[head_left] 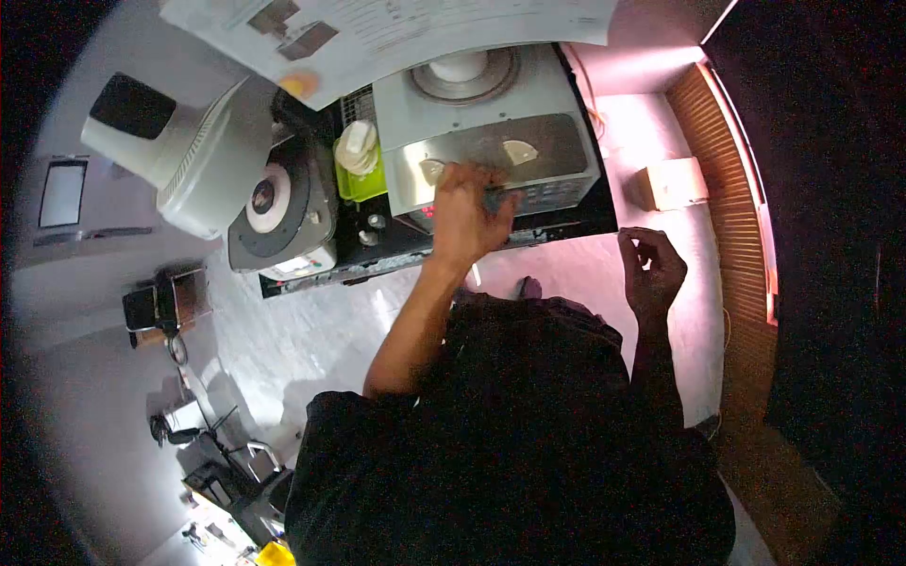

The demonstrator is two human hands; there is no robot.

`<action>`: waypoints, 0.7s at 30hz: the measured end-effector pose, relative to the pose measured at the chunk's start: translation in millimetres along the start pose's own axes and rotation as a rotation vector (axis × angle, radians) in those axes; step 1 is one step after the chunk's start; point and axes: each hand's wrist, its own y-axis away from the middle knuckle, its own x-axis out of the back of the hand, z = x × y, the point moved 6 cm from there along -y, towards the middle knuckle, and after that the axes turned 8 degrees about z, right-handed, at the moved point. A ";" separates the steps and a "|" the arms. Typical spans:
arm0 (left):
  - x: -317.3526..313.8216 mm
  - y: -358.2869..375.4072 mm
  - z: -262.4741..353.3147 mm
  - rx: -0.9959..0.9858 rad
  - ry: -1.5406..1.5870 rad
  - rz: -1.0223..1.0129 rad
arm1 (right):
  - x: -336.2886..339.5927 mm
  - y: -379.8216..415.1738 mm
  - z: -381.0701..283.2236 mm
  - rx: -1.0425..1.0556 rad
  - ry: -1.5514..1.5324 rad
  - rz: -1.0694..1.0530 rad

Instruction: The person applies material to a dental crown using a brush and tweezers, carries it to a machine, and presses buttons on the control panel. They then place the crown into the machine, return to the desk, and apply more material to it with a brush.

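Observation:
My left hand [464,215] reaches to the front of a grey benchtop machine [401,123], over its button panel [557,195] and dark glossy strip. Its thumb stands apart from the bent fingers, with nothing held in it; whether a fingertip presses a button is hidden. My right hand [653,269] hangs in the air right of the machine, in shadow. Its thumb and fingers close into a ring, and I see nothing between them. Left of the machine a bright green tray [366,185] carries pale, rounded pieces [357,149].
A round dark-topped device [283,212] stands on the black bench at left, beneath a large white hood-shaped unit [212,151]. Small metal parts [369,238] lie near the bench edge. A printed sheet [415,38] hangs above. A small box [673,183] sits at right beside a ribbed wooden panel [746,198].

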 end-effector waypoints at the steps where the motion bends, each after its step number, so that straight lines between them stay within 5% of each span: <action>1: -3.4 -6.4 -5.6 -0.010 -0.023 -0.022 | -0.4 -1.1 -0.1 -0.007 0.000 0.005; 21: -39.3 -45.8 -31.4 -0.121 -0.214 -0.150 | 5.1 -0.6 -1.2 -0.015 0.048 0.047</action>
